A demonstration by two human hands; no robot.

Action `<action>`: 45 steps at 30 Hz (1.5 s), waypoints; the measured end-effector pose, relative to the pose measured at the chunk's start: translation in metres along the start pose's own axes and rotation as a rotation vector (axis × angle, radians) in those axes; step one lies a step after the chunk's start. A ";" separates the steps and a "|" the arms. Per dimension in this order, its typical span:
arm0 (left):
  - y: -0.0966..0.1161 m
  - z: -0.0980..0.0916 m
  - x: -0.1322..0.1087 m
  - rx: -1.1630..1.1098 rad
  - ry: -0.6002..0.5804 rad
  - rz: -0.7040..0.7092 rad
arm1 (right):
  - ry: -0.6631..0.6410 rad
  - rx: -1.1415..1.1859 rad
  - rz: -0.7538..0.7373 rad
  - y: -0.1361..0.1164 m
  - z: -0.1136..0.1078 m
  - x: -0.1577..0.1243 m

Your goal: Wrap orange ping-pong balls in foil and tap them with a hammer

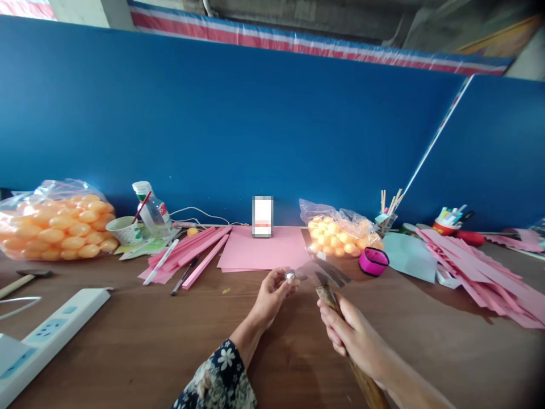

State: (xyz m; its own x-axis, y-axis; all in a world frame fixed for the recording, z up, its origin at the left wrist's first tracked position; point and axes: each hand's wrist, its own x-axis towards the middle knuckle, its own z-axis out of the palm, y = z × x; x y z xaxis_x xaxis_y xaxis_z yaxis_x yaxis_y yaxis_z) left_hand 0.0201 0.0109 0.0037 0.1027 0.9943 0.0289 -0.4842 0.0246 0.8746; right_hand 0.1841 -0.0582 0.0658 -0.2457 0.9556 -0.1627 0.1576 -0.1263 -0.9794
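My left hand point(272, 291) is closed, thumb and fingers pinching a small shiny silver piece point(290, 276) just above the table. What kind of piece it is I cannot make out. My right hand point(347, 329) is wrapped round the worn wooden handle of a hammer point(327, 294), which slants up and to the left. The hammer's head is smeared by motion and sits close to the silver piece; whether they touch I cannot tell. Dark strips point(334, 272) lie just behind the hammer.
Pink paper sheets point(255, 253) lie ahead, with a phone point(263, 217) upright at their back. Bags of orange balls point(63, 227) stand left and right. A power strip point(55, 335) and another hammer point(32, 275) are at left. A pink-black ring point(373, 262) and pink strips point(489, 272) lie right.
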 end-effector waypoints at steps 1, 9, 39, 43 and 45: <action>0.000 0.000 0.000 -0.030 -0.002 -0.011 | 0.010 0.003 -0.005 -0.001 0.000 0.000; 0.004 0.002 -0.001 -0.174 -0.040 -0.046 | 0.022 0.039 0.000 -0.001 0.002 0.000; 0.005 0.003 0.000 -0.207 0.021 -0.068 | 0.015 0.045 -0.014 -0.003 0.004 -0.002; 0.006 0.003 0.000 -0.243 0.016 -0.086 | 0.042 0.038 -0.039 -0.005 0.003 -0.003; 0.007 0.003 0.000 -0.256 0.002 -0.091 | 0.036 0.039 -0.032 -0.004 0.002 -0.003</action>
State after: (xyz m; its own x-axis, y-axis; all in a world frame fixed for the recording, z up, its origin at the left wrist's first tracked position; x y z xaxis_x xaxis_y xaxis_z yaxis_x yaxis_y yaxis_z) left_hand 0.0197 0.0105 0.0110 0.1542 0.9870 -0.0448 -0.6772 0.1386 0.7226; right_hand 0.1817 -0.0610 0.0703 -0.2151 0.9683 -0.1271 0.1130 -0.1046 -0.9881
